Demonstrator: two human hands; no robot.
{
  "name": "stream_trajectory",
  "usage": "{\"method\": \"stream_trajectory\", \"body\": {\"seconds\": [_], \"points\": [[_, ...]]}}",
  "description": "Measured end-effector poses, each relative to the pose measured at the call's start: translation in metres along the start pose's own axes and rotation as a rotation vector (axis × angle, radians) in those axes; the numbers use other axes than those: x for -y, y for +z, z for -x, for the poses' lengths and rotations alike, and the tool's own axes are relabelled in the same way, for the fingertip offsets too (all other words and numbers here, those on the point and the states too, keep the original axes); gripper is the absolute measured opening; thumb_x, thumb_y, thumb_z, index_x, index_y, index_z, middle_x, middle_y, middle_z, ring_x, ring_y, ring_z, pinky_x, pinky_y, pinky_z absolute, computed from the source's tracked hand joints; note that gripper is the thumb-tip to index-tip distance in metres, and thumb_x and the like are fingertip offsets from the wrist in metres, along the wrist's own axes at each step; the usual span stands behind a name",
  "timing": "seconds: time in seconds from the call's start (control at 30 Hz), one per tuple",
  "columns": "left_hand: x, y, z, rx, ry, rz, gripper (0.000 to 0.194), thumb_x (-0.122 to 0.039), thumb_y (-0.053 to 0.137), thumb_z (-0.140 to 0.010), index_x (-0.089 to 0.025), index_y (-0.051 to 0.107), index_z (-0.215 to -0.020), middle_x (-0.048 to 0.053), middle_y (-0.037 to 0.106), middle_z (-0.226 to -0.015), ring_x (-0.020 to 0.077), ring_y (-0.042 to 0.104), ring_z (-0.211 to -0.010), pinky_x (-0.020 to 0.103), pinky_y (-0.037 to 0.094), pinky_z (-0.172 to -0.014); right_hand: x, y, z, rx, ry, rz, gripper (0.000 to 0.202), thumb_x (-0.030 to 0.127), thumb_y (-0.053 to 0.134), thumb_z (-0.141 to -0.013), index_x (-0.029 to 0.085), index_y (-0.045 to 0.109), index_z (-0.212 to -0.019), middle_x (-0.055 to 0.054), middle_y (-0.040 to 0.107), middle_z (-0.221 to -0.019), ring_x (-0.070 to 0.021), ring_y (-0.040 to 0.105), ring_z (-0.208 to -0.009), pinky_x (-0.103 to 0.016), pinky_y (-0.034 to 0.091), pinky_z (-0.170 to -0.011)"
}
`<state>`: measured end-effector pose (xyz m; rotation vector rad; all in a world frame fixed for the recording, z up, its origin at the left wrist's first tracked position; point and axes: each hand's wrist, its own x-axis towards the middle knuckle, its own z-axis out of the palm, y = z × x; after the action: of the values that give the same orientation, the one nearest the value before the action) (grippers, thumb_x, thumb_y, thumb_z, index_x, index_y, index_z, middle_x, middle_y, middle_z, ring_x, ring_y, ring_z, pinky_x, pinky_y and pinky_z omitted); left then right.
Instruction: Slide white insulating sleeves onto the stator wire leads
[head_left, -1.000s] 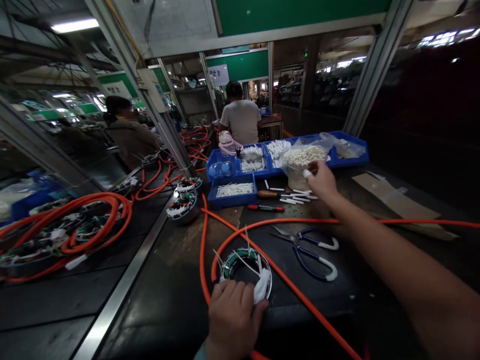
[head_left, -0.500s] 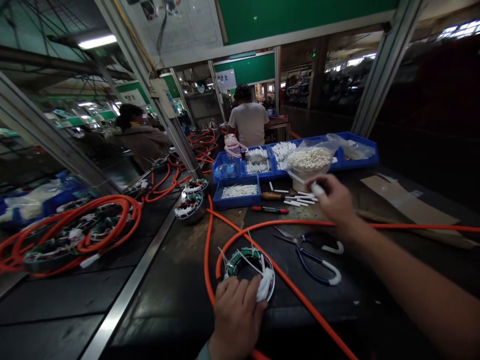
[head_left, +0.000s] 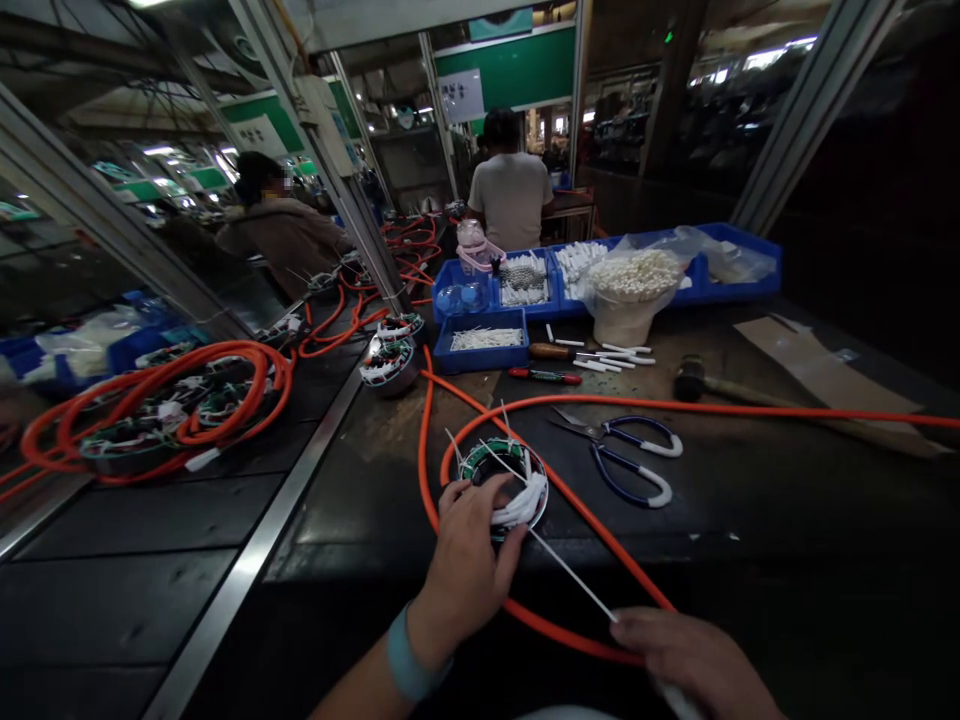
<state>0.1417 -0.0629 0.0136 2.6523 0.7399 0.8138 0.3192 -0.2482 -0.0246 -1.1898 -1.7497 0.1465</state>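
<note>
In the head view, a ring-shaped motor stator [head_left: 480,462] with green parts and a white bound bundle [head_left: 526,500] lies on the dark bench. My left hand [head_left: 476,540], wearing a teal wristband, is closed on its near side, thumb at the rim and fingers inside the ring. A thin white cord [head_left: 574,577] runs taut from the bundle down to my right hand [head_left: 690,655], whose fingers pinch it beyond the bench edge. Several loose white ends stick up from the ring. Right of the stator lie scissors [head_left: 622,462] with blue and white handles.
An orange cable [head_left: 600,520] loops around the stator and across the bench. Behind are blue bins [head_left: 491,352], a tub of white sleeves [head_left: 630,290], a red marker [head_left: 544,376] and a hammer [head_left: 690,380]. More stators [head_left: 390,360] stand left; two people sit farther off.
My right hand has come from near the tub down to the front and now draws a white cord out from the stator. My left hand has shifted its hold. The view has tilted down.
</note>
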Motion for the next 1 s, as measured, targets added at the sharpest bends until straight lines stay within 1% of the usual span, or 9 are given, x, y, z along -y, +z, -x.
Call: {"method": "stream_trajectory", "body": {"seconds": [0.17,0.4,0.5,0.57,0.6,0.73,0.8,0.87,1.0], "points": [[0.002,0.002,0.002,0.006,0.021,-0.021,0.042,-0.02,0.051,-0.084,-0.018,0.038,-0.124,0.006,0.063,-0.095,0.0212,0.06,-0.089,0.049,0.032,-0.098,0.002,-0.001,0.004,-0.016,0.095,-0.019,0.042,0.027,0.046,-0.09,0.037,0.04,-0.13,-0.005,0.07,-0.1,-0.0234,0.067,-0.091,-0.035,0.06,-0.072],[-0.003,0.0,-0.002,0.043,0.063,-0.121,0.044,-0.019,0.049,-0.085,-0.015,0.039,-0.127,0.011,0.062,-0.105,0.0237,0.057,-0.095,0.05,0.033,-0.098,0.001,0.002,-0.004,0.066,0.013,-0.028,0.054,0.014,0.049,-0.085,0.036,0.035,-0.133,-0.005,0.066,-0.111,-0.0235,0.063,-0.101,-0.038,0.057,-0.079],[-0.005,0.001,-0.002,0.036,0.011,-0.075,0.055,-0.019,0.049,-0.084,-0.014,0.03,-0.135,0.011,0.064,-0.102,0.0239,0.058,-0.095,0.051,0.031,-0.099,-0.006,0.014,-0.019,0.099,0.013,0.005,0.054,0.006,0.044,-0.082,0.032,0.039,-0.129,-0.007,0.061,-0.121,-0.0208,0.058,-0.111,-0.036,0.053,-0.086],[-0.006,0.002,-0.001,-0.008,-0.041,0.001,0.063,-0.018,0.05,-0.084,-0.013,0.021,-0.14,0.009,0.066,-0.1,0.023,0.059,-0.096,0.05,0.03,-0.099,-0.014,0.026,-0.034,0.094,0.078,-0.025,0.044,0.003,0.04,-0.081,0.026,0.049,-0.118,-0.009,0.059,-0.122,-0.0192,0.056,-0.113,-0.034,0.05,-0.09],[-0.006,0.003,-0.002,-0.033,-0.053,0.034,0.063,-0.018,0.051,-0.083,-0.014,0.023,-0.139,0.008,0.067,-0.099,0.0222,0.06,-0.096,0.049,0.031,-0.098,-0.018,0.033,-0.043,0.085,0.141,-0.076,0.037,0.003,0.04,-0.081,0.024,0.053,-0.109,-0.009,0.061,-0.119,-0.0185,0.057,-0.109,-0.033,0.05,-0.089],[-0.006,0.001,-0.003,-0.063,0.012,0.062,0.03,-0.016,0.053,-0.082,-0.023,0.058,-0.111,0.003,0.07,-0.097,0.0188,0.063,-0.088,0.043,0.036,-0.092,-0.033,0.051,-0.072,-0.001,0.472,-0.422,0.011,0.016,0.052,-0.082,0.02,0.056,-0.091,-0.004,0.065,-0.089,-0.0158,0.063,-0.084,-0.029,0.051,-0.078],[-0.006,0.0,-0.004,-0.072,0.047,0.052,0.023,-0.016,0.053,-0.083,-0.024,0.064,-0.101,0.003,0.071,-0.096,0.0179,0.063,-0.086,0.041,0.038,-0.089,-0.035,0.053,-0.076,-0.064,0.582,-0.605,0.012,0.022,0.058,-0.08,0.021,0.053,-0.091,-0.002,0.064,-0.085,-0.0149,0.063,-0.08,-0.028,0.052,-0.075],[-0.007,-0.001,-0.005,-0.093,0.058,0.047,0.023,-0.015,0.054,-0.082,-0.024,0.065,-0.101,0.002,0.071,-0.094,0.0176,0.063,-0.085,0.04,0.038,-0.088,-0.034,0.053,-0.075,-0.077,0.637,-0.722,0.018,0.026,0.063,-0.078,0.021,0.051,-0.091,-0.002,0.062,-0.087,-0.015,0.062,-0.082,-0.028,0.051,-0.076],[-0.008,-0.001,-0.005,-0.113,0.053,0.056,0.023,-0.015,0.054,-0.082,-0.024,0.066,-0.1,0.003,0.071,-0.093,0.018,0.063,-0.084,0.041,0.038,-0.088,-0.031,0.053,-0.072,-0.058,0.677,-0.72,0.02,0.026,0.064,-0.077,0.02,0.051,-0.091,-0.003,0.061,-0.089,-0.0152,0.061,-0.084,-0.029,0.05,-0.077]]}}
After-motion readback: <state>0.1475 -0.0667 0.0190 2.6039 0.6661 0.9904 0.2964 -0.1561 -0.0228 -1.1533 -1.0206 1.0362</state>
